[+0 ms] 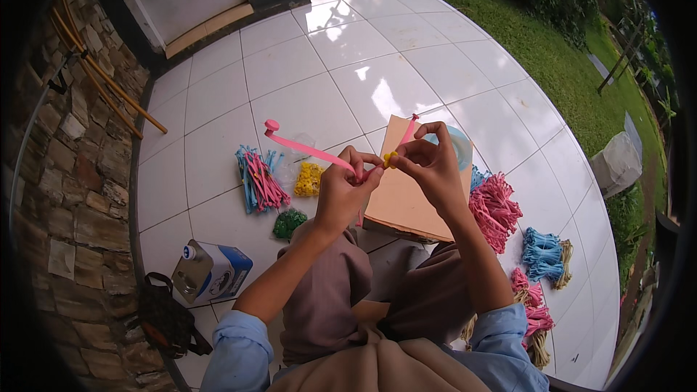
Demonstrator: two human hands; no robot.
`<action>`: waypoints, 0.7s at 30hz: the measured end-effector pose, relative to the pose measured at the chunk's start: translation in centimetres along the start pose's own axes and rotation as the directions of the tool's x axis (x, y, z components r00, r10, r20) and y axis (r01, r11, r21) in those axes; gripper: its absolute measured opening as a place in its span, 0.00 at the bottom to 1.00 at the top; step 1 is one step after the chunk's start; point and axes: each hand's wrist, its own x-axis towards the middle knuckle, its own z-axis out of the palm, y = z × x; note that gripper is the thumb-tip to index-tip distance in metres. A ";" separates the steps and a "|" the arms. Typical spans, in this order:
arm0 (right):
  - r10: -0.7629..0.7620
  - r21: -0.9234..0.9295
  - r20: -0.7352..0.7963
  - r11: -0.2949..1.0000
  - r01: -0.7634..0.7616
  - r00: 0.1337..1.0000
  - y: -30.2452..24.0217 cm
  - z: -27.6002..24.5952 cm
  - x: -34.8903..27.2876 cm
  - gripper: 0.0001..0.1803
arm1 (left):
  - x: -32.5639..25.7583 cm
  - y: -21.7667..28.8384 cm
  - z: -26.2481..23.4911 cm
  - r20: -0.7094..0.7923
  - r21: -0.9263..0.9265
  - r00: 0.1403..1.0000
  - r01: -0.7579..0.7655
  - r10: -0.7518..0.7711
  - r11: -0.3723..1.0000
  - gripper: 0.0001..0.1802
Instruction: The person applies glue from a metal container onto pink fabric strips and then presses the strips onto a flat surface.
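Both my hands meet above a cardboard box, close together. My left hand (343, 194) is closed on a pink strap (312, 151), whose free end rises to the left and finishes in a round knob. Between the fingertips of my right hand (434, 167) is a small yellow piece (391, 160), held against the left fingertips. A second pink strip (409, 129) with a small knobbed end shows behind the right hand; whether it belongs to the same strap is hidden. Under the hands lies the flat tan top of the cardboard box (414, 209).
Left of the box lie pink and blue straps (260, 181), a bag of yellow pieces (308, 179) and green pieces (290, 223). A metal can (210, 270) stands nearer. Pink bundles (495, 210) and blue bundles (541, 254) lie right. A pale blue round object (462, 147) sits behind the box.
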 end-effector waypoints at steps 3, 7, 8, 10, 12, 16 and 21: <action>-0.006 0.030 -0.002 1.000 0.006 1.000 0.2 0.1 0.0 0.24 | 0.1 -0.5 0.0 0.001 -0.008 1.000 -0.028 0.028 1.000 0.17; -0.070 -0.013 -0.004 0.997 0.070 0.998 0.9 0.5 -0.1 0.25 | 0.0 -0.6 -0.2 -0.005 -0.059 0.998 -0.055 0.055 0.997 0.17; -0.095 -0.113 -0.038 0.990 0.090 0.995 1.0 0.6 -0.2 0.26 | 0.0 -0.7 -0.5 -0.007 -0.042 0.998 -0.060 0.060 0.997 0.17; -0.126 -0.213 -0.072 0.971 0.109 0.989 0.9 0.8 -0.3 0.27 | -0.1 -0.7 -0.6 -0.006 -0.025 0.998 -0.069 0.069 0.997 0.17; -0.022 -0.122 -0.074 0.992 0.013 0.997 0.5 1.1 -0.5 0.31 | -0.1 -0.6 -0.5 -0.024 -0.020 0.994 -0.105 0.104 0.994 0.18; 0.013 0.041 -0.075 0.999 -0.009 0.997 0.2 2.1 -0.9 0.34 | 0.0 -0.7 -0.4 -0.086 0.036 0.991 -0.095 0.098 0.995 0.18; 0.104 0.285 -0.234 0.958 -0.034 0.967 0.2 2.8 -0.9 0.39 | 0.3 -0.7 0.0 -0.119 0.008 0.983 -0.140 0.140 0.990 0.19</action>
